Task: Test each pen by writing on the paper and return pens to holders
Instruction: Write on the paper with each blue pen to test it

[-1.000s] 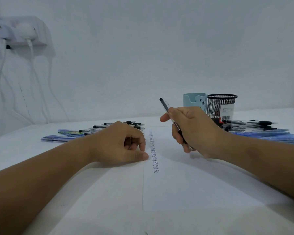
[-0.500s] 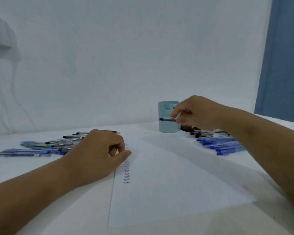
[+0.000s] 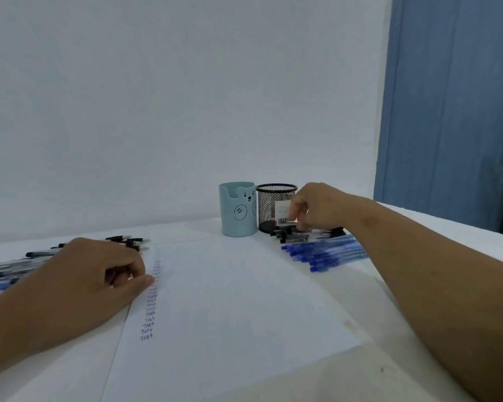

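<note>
White table [image 3: 244, 381] against a plain pale wall [image 3: 186, 97]; blue door [image 3: 453, 111] at the right edge. White paper [image 3: 230, 300] lies flat in the middle, with a column of handwritten "Test" marks [image 3: 151, 303] down its left margin.

Two holders stand side by side at the back: light-blue bear cup [image 3: 238, 210] and black mesh cup [image 3: 275, 206] with a barcode label. Contents of both can't be seen from this angle.

Pens are all loose on the table: black pens [image 3: 296, 231] just in front of the mesh cup, blue-capped pens [image 3: 325, 253] in a row nearer the camera, and a mixed pile [image 3: 26, 262] on the left.

Left hand [image 3: 99, 280] rests on the paper's left edge, fingers curled, thumb tip on the sheet, holding nothing. Right hand [image 3: 317, 207] is over the black pens, fingers curled down onto them; whether they pinch a pen can't be told.

Versus 0.5 s ago: right hand held a black pen in front of the bear cup; it has now moved right and down to the black pens. Left hand unchanged.
</note>
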Demonstrator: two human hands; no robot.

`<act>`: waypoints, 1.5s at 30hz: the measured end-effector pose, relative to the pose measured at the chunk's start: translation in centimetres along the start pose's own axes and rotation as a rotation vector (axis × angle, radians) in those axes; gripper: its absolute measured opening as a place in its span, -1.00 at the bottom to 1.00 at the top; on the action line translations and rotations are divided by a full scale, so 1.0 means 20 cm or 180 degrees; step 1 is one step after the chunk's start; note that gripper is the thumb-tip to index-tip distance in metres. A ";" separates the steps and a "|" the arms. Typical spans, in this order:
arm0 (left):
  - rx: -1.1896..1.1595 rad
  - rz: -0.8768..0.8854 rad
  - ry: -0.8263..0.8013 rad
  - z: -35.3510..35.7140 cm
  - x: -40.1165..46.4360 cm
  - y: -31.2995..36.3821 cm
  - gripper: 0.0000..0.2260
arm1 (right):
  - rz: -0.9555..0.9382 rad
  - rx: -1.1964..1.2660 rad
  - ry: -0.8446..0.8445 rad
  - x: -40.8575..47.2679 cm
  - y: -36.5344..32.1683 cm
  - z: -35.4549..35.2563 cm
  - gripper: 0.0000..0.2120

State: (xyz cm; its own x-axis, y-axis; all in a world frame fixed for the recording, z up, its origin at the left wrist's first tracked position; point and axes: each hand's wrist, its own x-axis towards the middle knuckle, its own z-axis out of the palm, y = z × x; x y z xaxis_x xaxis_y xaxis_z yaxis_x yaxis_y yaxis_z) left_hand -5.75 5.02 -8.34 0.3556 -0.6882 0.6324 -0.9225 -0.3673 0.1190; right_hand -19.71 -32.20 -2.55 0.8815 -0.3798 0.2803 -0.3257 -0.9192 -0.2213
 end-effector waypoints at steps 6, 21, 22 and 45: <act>0.0003 -0.0054 -0.0045 -0.01 0.00 -0.01 -0.87 | 0.0015 -0.0031 0.0026 0.00 0.03 0.01 -0.73; -0.0181 -0.0166 -0.0210 -0.06 0.02 -0.05 -0.90 | -0.0527 -0.0058 0.0323 -0.06 -0.29 0.01 -0.73; -0.0215 -0.0199 -0.0243 -0.08 0.03 -0.06 -0.89 | -0.0686 0.0014 0.0369 -0.09 -0.37 0.03 -0.77; 0.0479 -0.1993 -0.1432 -0.56 -0.12 -0.59 -0.84 | -0.2695 0.0942 -0.0003 -0.30 -1.01 0.46 -0.93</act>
State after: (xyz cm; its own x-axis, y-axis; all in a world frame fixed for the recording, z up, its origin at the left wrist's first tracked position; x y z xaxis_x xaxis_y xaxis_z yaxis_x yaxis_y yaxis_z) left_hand 2.51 18.09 -2.68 0.8590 -0.5005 0.1074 -0.5113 -0.8292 0.2258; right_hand -15.27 -10.46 -8.43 0.7867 0.4136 0.4583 0.5352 -0.8269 -0.1726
